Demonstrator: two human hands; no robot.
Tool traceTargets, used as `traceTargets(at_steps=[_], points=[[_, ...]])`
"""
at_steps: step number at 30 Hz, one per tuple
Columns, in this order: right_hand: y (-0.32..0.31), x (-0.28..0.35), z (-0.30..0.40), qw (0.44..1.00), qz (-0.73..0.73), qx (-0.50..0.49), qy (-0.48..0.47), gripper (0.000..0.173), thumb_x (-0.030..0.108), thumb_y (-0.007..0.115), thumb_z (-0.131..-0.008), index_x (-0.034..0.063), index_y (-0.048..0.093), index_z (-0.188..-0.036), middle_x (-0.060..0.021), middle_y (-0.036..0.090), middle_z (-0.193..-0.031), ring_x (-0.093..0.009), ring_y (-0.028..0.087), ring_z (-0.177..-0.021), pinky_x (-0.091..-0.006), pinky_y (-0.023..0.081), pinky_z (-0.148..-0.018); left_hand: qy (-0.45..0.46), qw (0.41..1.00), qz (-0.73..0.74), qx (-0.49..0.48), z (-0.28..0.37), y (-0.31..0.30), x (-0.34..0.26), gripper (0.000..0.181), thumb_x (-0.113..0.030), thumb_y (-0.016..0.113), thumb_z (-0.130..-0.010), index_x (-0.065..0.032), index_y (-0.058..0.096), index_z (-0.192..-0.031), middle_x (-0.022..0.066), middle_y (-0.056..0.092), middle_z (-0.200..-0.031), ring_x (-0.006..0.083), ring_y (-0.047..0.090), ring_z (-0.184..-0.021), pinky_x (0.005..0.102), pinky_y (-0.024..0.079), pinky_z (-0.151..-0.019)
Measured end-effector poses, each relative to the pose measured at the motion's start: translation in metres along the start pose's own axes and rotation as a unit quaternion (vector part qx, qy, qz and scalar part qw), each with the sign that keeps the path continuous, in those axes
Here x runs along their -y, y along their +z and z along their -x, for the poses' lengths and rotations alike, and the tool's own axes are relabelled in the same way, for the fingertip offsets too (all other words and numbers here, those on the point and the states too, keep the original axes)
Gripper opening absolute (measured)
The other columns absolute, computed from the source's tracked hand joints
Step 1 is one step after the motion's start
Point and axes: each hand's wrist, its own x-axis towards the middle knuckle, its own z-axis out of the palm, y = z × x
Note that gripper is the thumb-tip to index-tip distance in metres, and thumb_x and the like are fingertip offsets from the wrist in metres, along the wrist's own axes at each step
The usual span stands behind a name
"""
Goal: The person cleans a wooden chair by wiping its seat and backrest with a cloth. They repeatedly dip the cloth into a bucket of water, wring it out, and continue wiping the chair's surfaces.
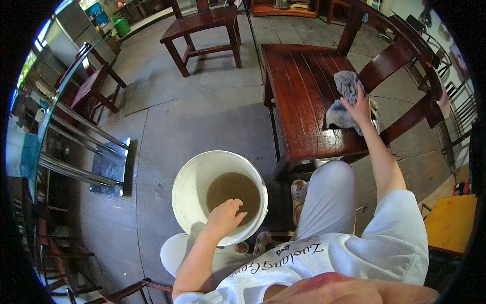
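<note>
My right hand (358, 108) rests on a bunched grey cloth (346, 85) at the back of a dark red wooden chair's slatted seat (300, 102). A pale, stained part of the cloth spreads below my fingers. To the left, a white plastic bucket (190, 190) stands on the floor in front of me. Murky brown water (228, 186) covers its bottom. Over the near side of the bucket hangs my left hand (224, 217), fingers loosely bent and apart, with nothing in it.
A glass-topped table with metal legs (81, 129) and a shiny base plate (108, 167) stands at left. Another wooden chair (201, 24) is ahead, and one more (91, 83) beyond the table. A green gas cylinder (120, 26) sits far left. A yellow seat (450, 224) is at right.
</note>
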Motion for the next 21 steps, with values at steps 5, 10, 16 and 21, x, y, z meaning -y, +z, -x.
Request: traceTargets(at_steps=[5,10,16,21], points=[[-0.036,0.027,0.064,0.997,-0.049,-0.016,-0.064,0.088,0.044,0.071,-0.073,0.0105,0.027,-0.141,-0.027,0.043,-0.127,-0.042,0.045,-0.116,-0.0472,0.039,-0.095,0.036,0.999,-0.003,0.008,0.009,-0.001,-0.005,0.027,-0.022,0.064,-0.081,-0.0048,0.056,-0.102,0.0135,0.061,-0.094,0.0317,0.06,-0.089,0.0424,0.048,-0.075],[-0.05,0.052,0.086,0.998,-0.051,-0.009,-0.031,0.086,0.035,0.073,-0.072,0.0086,0.029,-0.14,-0.0246,0.046,-0.126,-0.041,0.044,-0.117,-0.0466,0.036,-0.098,0.017,0.999,-0.021,0.034,0.006,-0.004,-0.003,0.03,-0.022,0.066,-0.082,-0.0054,0.058,-0.105,0.0126,0.062,-0.097,0.0283,0.062,-0.089,0.0385,0.049,-0.075],[-0.024,0.027,0.036,0.997,-0.065,-0.012,-0.047,0.081,0.036,0.071,-0.074,0.0076,0.032,-0.138,-0.023,0.05,-0.125,-0.04,0.049,-0.111,-0.0467,0.04,-0.093,0.019,0.999,-0.007,0.038,-0.004,0.006,0.006,0.029,-0.022,0.065,-0.081,-0.005,0.056,-0.103,0.0136,0.061,-0.095,0.0305,0.061,-0.089,0.041,0.049,-0.074],[0.012,0.025,-0.026,1.0,-0.014,0.002,-0.001,0.084,0.046,0.067,-0.077,0.0154,0.026,-0.143,-0.0212,0.044,-0.134,-0.041,0.045,-0.119,-0.0493,0.039,-0.097,-0.036,0.997,-0.01,0.064,-0.008,0.007,0.013,0.028,-0.023,0.065,-0.082,-0.0052,0.057,-0.103,0.0134,0.061,-0.096,0.0306,0.061,-0.089,0.0409,0.049,-0.074]])
